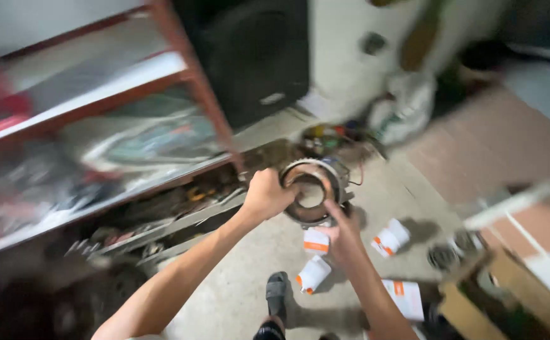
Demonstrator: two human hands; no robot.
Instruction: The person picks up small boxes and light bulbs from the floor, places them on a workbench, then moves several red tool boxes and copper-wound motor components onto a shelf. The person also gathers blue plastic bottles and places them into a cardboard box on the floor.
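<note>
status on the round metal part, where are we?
Done: the round metal part is off the floor, up between both hands. In hand: left hand grips its rim, right hand is at its lower edge, fingers reaching into the ring. Left: white-and-orange containers lie untouched on the concrete floor. Blur hides finer detail.
</note>
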